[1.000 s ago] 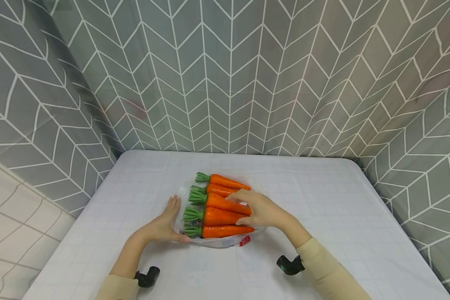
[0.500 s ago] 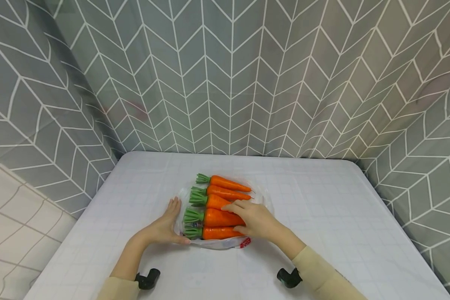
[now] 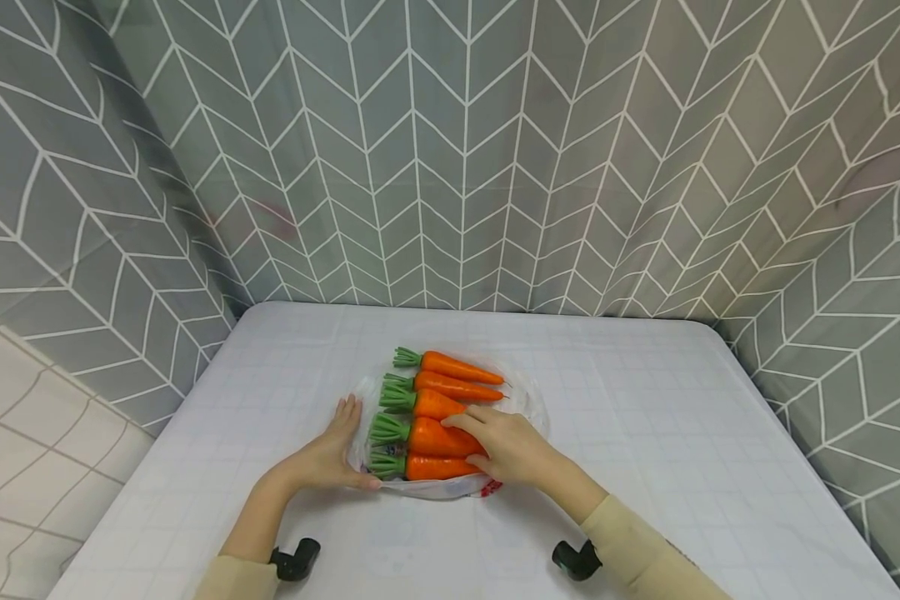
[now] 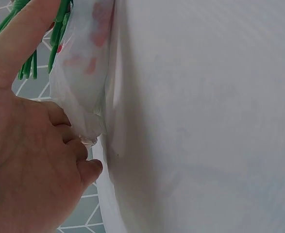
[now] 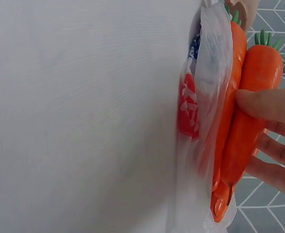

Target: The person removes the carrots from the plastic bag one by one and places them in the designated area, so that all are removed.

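Note:
Several orange carrots with green stem tops lie side by side on a clear plastic bag with red print, tops pointing left. My right hand grips the second carrot from the front. In the right wrist view the thumb presses one side of this carrot, and fingers reach round its other side. The frontmost carrot lies right beside it. At the bag's left edge my left hand rests with fingers spread, its thumb touching the front corner. Green stems show near that thumb in the left wrist view.
The bag lies mid-table on a white cloth. Grey curtains with white chevron lines stand behind and at both sides. Black wrist cameras hang below both wrists.
My right hand has come slightly left and toward the front, from above the carrots to a grip on the second from the front. The left hand stays in place.

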`<move>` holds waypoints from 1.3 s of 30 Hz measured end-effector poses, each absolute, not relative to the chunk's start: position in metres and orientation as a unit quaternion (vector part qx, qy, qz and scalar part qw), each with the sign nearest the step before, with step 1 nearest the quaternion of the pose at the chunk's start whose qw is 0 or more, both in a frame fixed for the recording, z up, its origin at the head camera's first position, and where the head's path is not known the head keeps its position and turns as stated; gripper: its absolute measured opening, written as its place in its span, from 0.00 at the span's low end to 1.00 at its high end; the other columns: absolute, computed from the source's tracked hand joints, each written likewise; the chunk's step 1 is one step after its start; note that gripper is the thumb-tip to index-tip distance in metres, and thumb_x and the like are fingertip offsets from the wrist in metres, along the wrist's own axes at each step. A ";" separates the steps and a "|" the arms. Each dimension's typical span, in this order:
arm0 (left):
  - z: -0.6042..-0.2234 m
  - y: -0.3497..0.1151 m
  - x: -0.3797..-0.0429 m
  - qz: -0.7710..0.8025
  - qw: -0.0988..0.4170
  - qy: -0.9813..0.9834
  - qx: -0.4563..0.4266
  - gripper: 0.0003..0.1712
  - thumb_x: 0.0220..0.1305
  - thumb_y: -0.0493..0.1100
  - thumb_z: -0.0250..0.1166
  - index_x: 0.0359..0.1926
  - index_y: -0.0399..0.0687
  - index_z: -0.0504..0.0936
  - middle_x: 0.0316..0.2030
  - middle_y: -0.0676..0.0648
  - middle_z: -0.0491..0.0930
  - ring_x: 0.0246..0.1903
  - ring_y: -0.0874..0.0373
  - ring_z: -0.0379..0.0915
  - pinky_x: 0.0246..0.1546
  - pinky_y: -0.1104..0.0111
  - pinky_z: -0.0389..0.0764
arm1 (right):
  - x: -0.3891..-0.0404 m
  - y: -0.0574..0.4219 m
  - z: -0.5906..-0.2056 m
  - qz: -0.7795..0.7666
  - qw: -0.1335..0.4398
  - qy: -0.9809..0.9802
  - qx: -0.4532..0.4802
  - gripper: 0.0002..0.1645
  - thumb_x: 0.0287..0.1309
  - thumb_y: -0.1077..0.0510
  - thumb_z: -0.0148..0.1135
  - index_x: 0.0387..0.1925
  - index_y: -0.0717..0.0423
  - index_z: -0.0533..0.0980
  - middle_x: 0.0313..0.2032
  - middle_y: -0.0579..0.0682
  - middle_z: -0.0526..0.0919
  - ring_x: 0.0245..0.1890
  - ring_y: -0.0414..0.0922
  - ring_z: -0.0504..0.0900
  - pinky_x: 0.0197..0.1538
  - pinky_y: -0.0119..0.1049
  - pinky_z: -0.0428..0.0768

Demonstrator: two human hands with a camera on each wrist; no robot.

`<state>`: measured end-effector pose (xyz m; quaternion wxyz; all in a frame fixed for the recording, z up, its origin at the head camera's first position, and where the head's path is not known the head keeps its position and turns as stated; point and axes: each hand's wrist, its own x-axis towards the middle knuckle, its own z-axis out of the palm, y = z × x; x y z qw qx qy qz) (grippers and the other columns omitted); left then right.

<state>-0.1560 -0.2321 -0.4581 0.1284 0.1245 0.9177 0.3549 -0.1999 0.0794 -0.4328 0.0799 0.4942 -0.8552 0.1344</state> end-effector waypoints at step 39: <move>-0.461 -0.232 -0.157 0.355 0.123 0.918 0.128 0.79 0.37 0.58 0.80 0.72 0.26 0.35 0.72 0.29 0.27 0.71 0.36 0.19 0.68 0.44 0.38 | -0.213 0.132 -0.393 0.408 -0.013 -0.812 0.418 0.38 0.47 0.70 0.69 0.61 0.49 0.70 0.50 0.47 0.79 0.43 0.45 0.78 0.36 0.35 0.84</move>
